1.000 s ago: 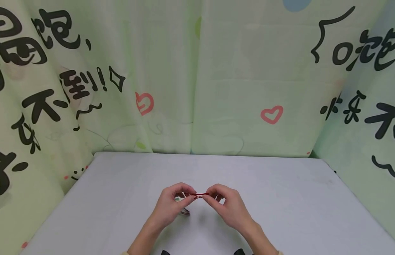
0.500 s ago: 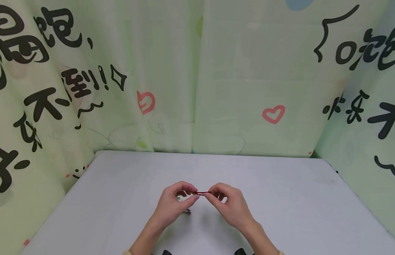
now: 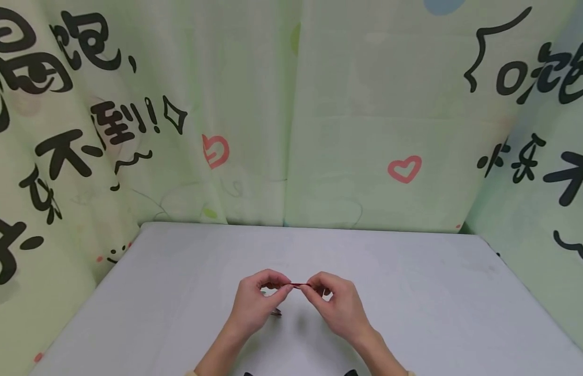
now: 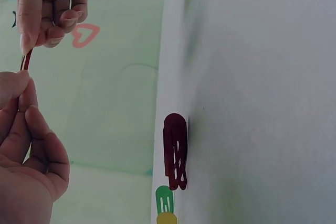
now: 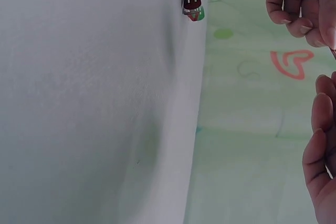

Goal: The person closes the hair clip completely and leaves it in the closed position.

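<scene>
Head view, with both wrist views: red clip [image 3: 298, 285] pinched between two hands

Fingers: left hand [image 3: 259, 298], thumb and forefinger pinching one end of the clip; right hand [image 3: 336, 300], same grip on the other end. Gap between the hands narrow, bridged by the clip, which is held above the white table [image 3: 414, 313]. Remaining fingers bent, plainest in the left wrist view.

Clip, by view: head, a thin, nearly level line; left wrist, a short strip; right wrist, a mere sliver at the frame's right edge.

On the table: dark red clips [image 4: 175, 150], overlapping, slots visible in the left wrist view; in the head view, mostly hidden behind the left hand. Green clip [image 4: 164, 198], just beside them. Yellow piece [image 4: 167, 217], overlapping the green, cut by the frame's lower edge. Right wrist view gives the group small, near the top, with a two-legged yellow shape; whether the same piece, cannot tell.

Surround: pale green curtain [image 3: 338, 156], black characters, red hearts; shown at back and both sides by the head view alone.
</scene>
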The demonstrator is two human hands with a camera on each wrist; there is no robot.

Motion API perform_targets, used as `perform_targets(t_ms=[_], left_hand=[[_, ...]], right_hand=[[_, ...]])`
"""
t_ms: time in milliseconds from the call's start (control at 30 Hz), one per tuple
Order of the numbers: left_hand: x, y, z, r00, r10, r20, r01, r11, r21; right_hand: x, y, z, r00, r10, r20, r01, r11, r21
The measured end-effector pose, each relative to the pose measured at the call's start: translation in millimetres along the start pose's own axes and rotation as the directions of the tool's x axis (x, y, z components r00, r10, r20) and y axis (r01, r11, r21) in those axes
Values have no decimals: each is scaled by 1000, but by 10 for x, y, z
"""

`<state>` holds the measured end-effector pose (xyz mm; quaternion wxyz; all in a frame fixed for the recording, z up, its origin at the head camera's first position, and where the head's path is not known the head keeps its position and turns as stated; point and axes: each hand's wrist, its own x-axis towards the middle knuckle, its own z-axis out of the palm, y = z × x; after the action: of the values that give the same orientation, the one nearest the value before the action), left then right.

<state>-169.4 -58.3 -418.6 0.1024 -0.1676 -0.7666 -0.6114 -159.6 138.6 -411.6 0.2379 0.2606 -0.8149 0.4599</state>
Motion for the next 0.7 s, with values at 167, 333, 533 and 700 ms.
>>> perform_targets(t_ms=[167, 333, 533, 700], left_hand=[[-12, 4, 31, 1000, 5, -21, -5, 1000, 4], [-24, -1, 63, 999, 22, -34, -21, 1000, 19], [-18, 15, 53, 999, 16, -30, -15, 1000, 14], [-14, 19, 36, 1000, -20, -13, 20, 1000, 11]], right_hand=[[-11, 2, 1, 1000, 10, -18, -11, 1000, -13], [-10, 14, 10, 1000, 20, -19, -21, 1000, -18], [4, 34, 15, 999, 33, -29, -34, 998, -54], [16, 64, 4, 998, -50, -44, 45, 993, -107]])
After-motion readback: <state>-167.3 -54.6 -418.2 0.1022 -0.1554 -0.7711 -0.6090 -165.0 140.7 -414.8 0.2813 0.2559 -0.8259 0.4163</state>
